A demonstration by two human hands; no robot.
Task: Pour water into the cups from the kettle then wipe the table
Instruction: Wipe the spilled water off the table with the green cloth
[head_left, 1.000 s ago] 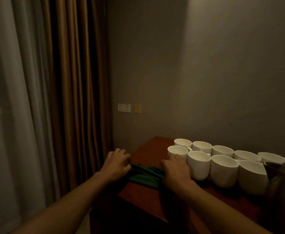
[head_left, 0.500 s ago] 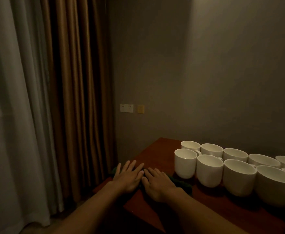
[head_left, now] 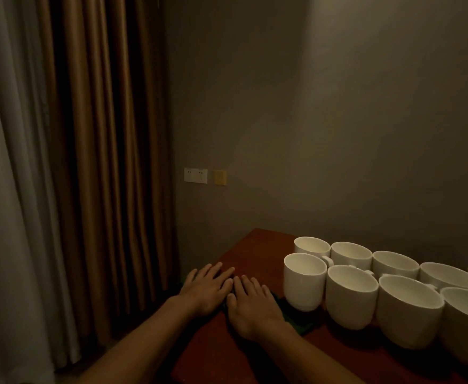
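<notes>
— Where is the green cloth lying right now?
— It is lying crumpled on the bench, mostly hiding under the hands. The left hand and the right hand are pressing flat on it side by side, fingers straight, forefingers close together. A dark green fold is showing to the right of the right hand.
— How is that fold sitting against the cups?
— It is reaching the foot of the nearest cup, touching it or just beside it; I cannot tell which.
— Is anything sitting in the cups?
— They are standing upright in two close rows, mouths open. The light is too dim for me to tell whether water is lying in them.
— And the materials?
— The cups are looking like smooth, glossy white ceramic, round-bodied, with small loop handles. The bench is showing a reddish-brown wooden top. The cloth is looking soft and matte.
</notes>
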